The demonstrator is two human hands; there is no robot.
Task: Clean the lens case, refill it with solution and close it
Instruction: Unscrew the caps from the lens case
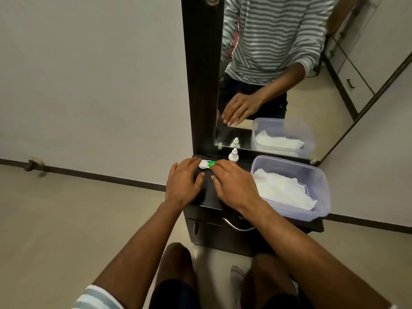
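A small lens case (207, 164) with one white cap and one green cap lies on the dark dresser top (208, 198), close to the mirror. My left hand (184, 182) rests flat with its fingertips touching the white cap. My right hand (234, 182) lies beside it, fingertips on the green cap. Neither hand has lifted the case. A small white solution bottle (233, 155) stands upright just behind the case, against the mirror's base.
A translucent plastic box (321, 190) holding white tissues (283, 190) stands on the right of the dresser top. The tall mirror (278, 74) rises directly behind. A drawer with a metal handle (236, 226) sits below the front edge. Floor lies left.
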